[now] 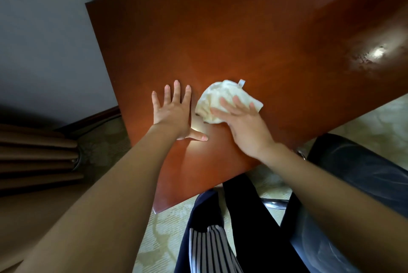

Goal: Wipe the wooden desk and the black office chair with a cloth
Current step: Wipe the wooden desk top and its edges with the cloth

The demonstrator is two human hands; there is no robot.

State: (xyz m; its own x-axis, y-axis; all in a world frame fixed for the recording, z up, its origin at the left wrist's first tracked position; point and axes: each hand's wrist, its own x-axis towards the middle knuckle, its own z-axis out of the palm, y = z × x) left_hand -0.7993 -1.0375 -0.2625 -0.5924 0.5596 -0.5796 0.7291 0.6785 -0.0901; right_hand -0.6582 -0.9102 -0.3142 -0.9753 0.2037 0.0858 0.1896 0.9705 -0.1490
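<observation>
The reddish-brown wooden desk (220,36) fills the upper middle of the view. A crumpled white cloth (217,101) with a small loop tag lies on it near the front corner. My right hand (245,127) presses down on the cloth, fingers spread over its near side. My left hand (174,114) lies flat on the desk just left of the cloth, fingers apart, holding nothing. The black office chair (353,173) stands at the lower right, close to the desk's front edge, its seat partly hidden by my right forearm.
A pale wall (44,41) rises left of the desk, with a dark baseboard below. Brown curtain folds (33,151) hang at the left edge. Patterned light carpet (167,224) covers the floor. My legs in dark trousers (242,217) stand between desk and chair.
</observation>
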